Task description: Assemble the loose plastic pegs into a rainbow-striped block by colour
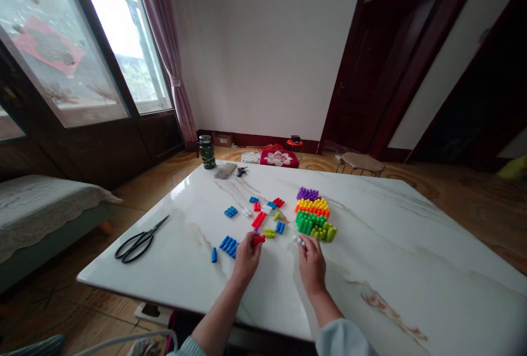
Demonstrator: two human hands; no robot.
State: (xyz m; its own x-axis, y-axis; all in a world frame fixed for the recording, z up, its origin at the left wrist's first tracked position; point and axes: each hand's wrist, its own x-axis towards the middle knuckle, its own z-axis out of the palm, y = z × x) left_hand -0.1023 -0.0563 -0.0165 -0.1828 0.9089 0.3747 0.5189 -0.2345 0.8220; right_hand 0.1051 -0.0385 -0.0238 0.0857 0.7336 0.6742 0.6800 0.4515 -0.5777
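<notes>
Over the bench (274,290), the left hand (248,252) is gripping a red piece (259,239) between nearly closed fingers, while the right hand (313,265) is pinching a white piece (299,241) at its fingertips. Blue pieces (229,245) are lying just left of the left hand, and lime pieces (269,233) are resting just beyond it. Multicoloured rows (312,205) are standing close beyond the right hand.

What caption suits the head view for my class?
Plastic pegs across a marble-patterned table: red in left hand's grip, white in right hand's grip.
</notes>
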